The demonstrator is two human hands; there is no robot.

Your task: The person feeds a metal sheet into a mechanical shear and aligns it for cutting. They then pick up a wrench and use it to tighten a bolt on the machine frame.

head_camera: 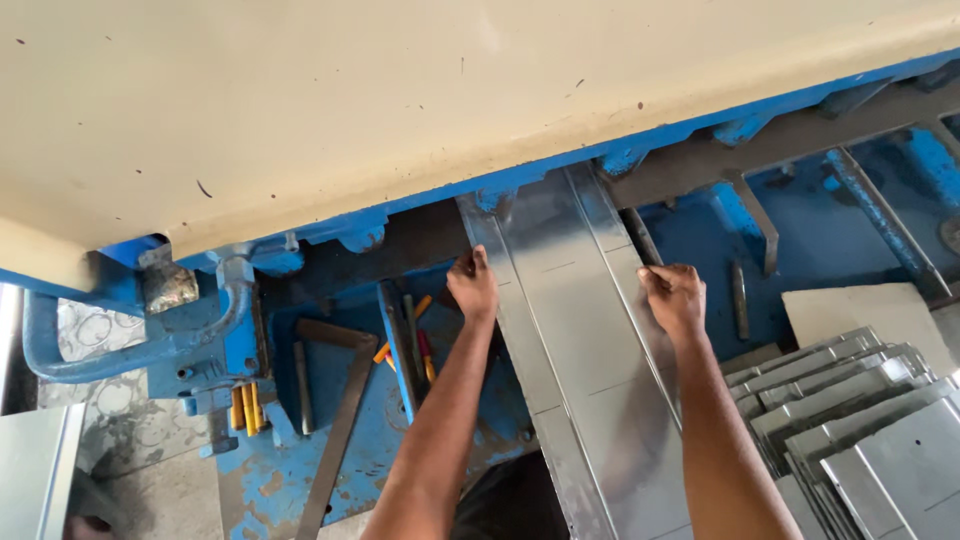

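Left hand: your left hand (473, 285) sat on the left edge of the metal sheet (580, 330), fingers curled and pressed together over that edge, knuckles up.
Left arm: your forearm ran straight from the lower middle of the view up to the sheet, wrist nearly in line with it.
Right hand: your right hand (674, 297) gripped the sheet's right edge, fingers folded tight and bunched, thumb side toward the middle of the sheet.
Right arm: it rose from the lower right, angled slightly inward, elbow out of view.
Metal sheet: long, shiny and folded along both sides, it lay on the blue machine bed (700, 220), its far end pushed under the cream guard (400, 100) of the machine, its near end running off the bottom of the view between your arms.
Stack of cut pieces: a fanned pile of grey metal plates (850, 420) lay to your right, near your right forearm but apart from it.
Left of the sheet: a steel square (340, 410) and orange-handled tools (425, 345) rested on the blue surface, just beside your left wrist.
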